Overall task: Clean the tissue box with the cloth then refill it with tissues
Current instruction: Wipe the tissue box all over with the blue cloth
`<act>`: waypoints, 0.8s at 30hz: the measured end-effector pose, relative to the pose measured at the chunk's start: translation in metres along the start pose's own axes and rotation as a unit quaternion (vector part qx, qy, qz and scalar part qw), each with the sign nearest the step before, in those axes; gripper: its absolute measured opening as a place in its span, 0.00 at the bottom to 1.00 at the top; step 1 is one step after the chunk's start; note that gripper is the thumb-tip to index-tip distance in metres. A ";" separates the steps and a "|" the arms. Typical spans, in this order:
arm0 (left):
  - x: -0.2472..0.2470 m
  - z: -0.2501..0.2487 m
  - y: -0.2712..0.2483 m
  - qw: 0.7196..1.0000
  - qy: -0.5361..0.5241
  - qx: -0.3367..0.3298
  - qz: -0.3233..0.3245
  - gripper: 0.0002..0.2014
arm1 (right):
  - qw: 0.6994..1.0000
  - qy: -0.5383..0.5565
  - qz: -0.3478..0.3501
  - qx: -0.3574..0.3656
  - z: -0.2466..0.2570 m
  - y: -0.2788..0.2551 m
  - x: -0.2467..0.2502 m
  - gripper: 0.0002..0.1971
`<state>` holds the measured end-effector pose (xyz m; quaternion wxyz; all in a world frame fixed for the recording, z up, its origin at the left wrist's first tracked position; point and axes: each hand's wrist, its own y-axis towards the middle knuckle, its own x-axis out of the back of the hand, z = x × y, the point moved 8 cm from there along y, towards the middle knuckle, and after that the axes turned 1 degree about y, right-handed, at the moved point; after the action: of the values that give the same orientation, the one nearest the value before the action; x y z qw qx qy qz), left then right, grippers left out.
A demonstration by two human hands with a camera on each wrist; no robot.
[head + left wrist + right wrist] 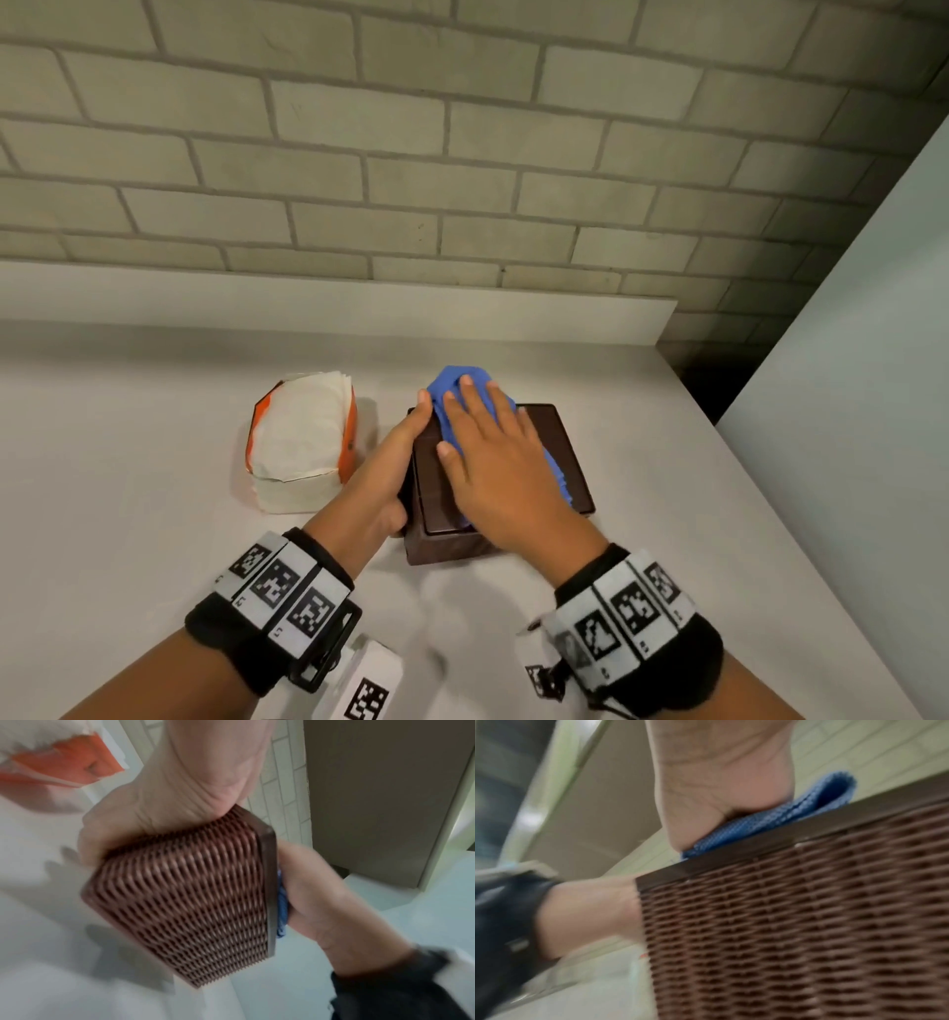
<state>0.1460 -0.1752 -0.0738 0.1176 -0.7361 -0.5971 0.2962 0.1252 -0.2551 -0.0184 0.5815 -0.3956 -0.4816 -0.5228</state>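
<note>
A brown woven tissue box with a smooth dark lid stands on the white counter. My left hand grips its left side, fingers along the wall and thumb at the near corner. My right hand lies flat on a folded blue cloth and presses it onto the lid. An opened pack of white tissues in an orange wrapper sits just left of the box. The left wrist view shows the box against my left palm. In the right wrist view the cloth lies squeezed under my right palm.
A brick wall and a low white ledge close off the back. The counter ends at the right beside a pale panel. A white tagged device lies at the near edge between my wrists.
</note>
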 end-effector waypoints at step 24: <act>0.005 -0.003 0.009 0.998 -0.007 0.001 -0.068 0.20 | 0.948 0.268 -0.001 -0.175 -0.094 0.019 -0.002 0.27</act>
<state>0.1552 -0.1718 -0.0779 0.1339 -0.6918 -0.6462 0.2932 0.1577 -0.3427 -0.0406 0.6102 -0.3364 -0.2096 -0.6860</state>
